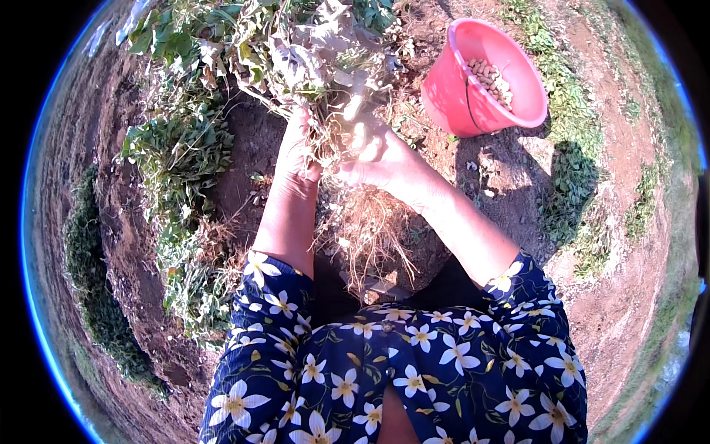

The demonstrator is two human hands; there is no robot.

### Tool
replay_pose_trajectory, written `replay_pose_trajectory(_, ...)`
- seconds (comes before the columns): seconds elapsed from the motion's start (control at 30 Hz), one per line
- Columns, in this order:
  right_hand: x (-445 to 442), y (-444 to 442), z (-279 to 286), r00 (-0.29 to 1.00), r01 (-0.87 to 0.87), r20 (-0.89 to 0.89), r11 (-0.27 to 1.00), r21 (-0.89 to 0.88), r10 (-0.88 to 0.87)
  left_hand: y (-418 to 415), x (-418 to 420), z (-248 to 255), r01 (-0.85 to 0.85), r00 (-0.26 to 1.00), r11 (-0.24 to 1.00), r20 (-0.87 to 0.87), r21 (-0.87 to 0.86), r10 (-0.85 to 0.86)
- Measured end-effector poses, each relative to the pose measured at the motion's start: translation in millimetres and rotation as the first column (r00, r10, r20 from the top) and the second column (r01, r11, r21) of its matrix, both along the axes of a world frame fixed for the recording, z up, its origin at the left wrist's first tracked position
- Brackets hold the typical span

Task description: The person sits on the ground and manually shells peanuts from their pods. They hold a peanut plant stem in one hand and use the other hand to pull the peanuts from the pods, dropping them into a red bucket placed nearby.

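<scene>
My left hand (297,147) grips the stems and roots of an uprooted peanut plant (327,125). The plant's leafy top, pale and partly wilted, spreads away from me. On the plant's right side, my right hand (388,161) is curled around pale peanut pods (360,139) among the roots. Strong sunlight washes out its fingers, so which pods are still attached is hard to tell. Below both wrists, a tangle of dry roots (377,227) lies close to my body.
A pink plastic bucket (449,94) with peanut pods (491,80) inside stands tilted at the front right. Piled peanut plants (183,150) lie along the left. Rows of green plants (571,183) run across the soil on the right.
</scene>
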State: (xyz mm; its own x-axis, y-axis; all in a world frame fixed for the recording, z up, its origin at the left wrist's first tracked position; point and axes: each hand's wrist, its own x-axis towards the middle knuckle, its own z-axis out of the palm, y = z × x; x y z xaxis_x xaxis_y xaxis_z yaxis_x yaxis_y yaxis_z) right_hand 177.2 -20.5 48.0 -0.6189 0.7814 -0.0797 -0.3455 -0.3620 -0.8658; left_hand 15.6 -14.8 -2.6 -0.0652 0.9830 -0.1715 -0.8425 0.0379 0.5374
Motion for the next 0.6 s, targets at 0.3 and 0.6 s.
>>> replay_pose_trajectory(0.3,6,12,-15,0.650,-0.015,0.498,0.645,0.764,-0.574,6,12,14,0.052,0.998,0.999,0.040,-0.014,-0.051)
replay_pose_trajectory(0.6,32,32,9,0.564,-0.170,0.526,0.534,0.828,-0.637,14,4,8,0.089,0.966,0.993,-0.237,-0.077,-0.105)
